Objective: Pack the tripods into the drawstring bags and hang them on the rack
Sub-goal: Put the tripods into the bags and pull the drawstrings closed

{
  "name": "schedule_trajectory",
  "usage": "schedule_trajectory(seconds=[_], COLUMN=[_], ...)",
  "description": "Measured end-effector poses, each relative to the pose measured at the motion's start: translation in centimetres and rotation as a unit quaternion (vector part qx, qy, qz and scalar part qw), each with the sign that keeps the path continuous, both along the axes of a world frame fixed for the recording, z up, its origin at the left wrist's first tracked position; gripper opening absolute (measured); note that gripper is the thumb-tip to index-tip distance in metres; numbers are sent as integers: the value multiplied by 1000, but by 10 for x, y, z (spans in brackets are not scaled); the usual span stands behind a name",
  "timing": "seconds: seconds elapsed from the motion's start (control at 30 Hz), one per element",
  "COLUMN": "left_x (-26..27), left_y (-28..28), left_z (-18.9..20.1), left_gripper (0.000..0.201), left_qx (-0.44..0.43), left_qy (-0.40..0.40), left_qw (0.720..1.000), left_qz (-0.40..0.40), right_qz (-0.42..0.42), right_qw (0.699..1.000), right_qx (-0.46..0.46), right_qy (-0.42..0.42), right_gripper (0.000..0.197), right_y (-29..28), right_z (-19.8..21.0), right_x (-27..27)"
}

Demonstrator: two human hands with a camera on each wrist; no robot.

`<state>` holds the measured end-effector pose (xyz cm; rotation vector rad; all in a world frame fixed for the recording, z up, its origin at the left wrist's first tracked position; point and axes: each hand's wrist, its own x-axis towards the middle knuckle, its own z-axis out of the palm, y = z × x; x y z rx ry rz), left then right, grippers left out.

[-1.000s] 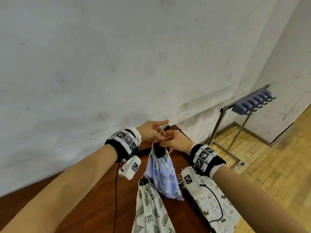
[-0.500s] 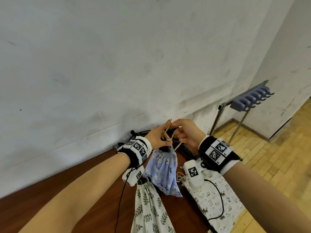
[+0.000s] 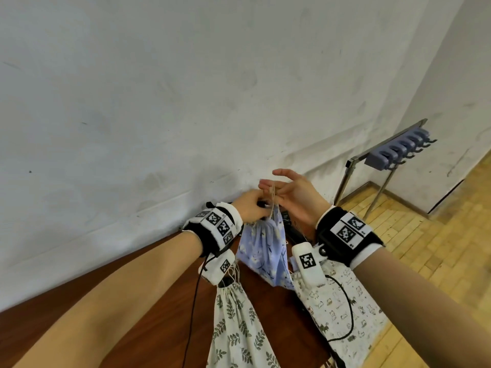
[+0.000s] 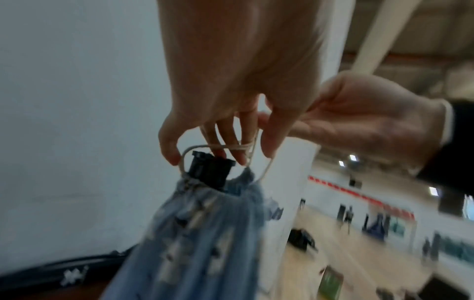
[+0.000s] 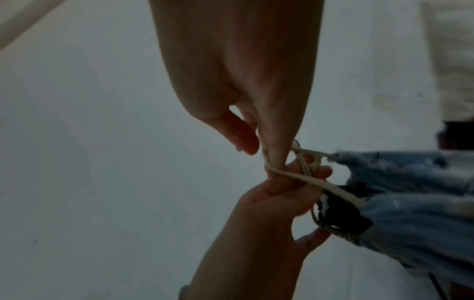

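A blue flowered drawstring bag [image 3: 265, 251] hangs above the brown table [image 3: 159, 293] between my hands. A black tripod head [image 4: 207, 170] pokes out of its gathered mouth. My left hand [image 3: 259, 205] pinches the beige drawstring [image 3: 272, 195] right at the mouth. My right hand [image 3: 268, 185] is just above it, index finger stretched out, with the cord looped over its other fingers. In the right wrist view the right hand [image 5: 261, 158] pinches the cord [image 5: 307, 180] against the left hand's fingers [image 5: 282, 182]. The rack [image 3: 398, 152] with blue hooks stands far right.
A leaf-print bag [image 3: 236, 322] and a cat-print bag [image 3: 342, 309] lie on the table below my wrists. Black gear [image 3: 291, 229] lies behind the blue bag by the white wall. The wooden floor [image 3: 425, 261] stretches from the table's right edge to the rack.
The bag's mouth has been drawn tighter around the tripod. My right hand has risen a little and spread its fingers with the cord looped over them. The left hand stays at the mouth.
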<state>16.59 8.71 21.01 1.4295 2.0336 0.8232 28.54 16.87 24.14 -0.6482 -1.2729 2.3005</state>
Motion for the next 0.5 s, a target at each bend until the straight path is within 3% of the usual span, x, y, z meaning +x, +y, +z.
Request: schedule_trajectory(seconds=[0.13, 0.23, 0.3, 0.37, 0.43, 0.5], left_x=[1, 2, 5, 10, 12, 16], left_y=[-2, -3, -4, -5, -6, -8], left_z=[20, 32, 42, 54, 65, 78], left_gripper=[12, 18, 13, 6, 14, 15], left_qx=[29, 64, 64, 70, 86, 102], left_qy=[-177, -205, -198, -213, -250, -291], left_qw=[983, 972, 973, 967, 956, 943], left_qz=[50, 96, 103, 116, 126, 128], right_qz=[51, 59, -2, -102, -115, 49], right_qw=[981, 918, 883, 895, 916, 920], right_qx=[167, 351, 417, 389, 343, 332], right_qy=[-79, -177, -216, -192, -174, -203], right_gripper=[53, 40, 28, 21, 34, 80], right_y=[0, 3, 7, 11, 19, 21], right_z=[12, 19, 21, 18, 6, -20], right_x=[-9, -10, -5, 4, 15, 23])
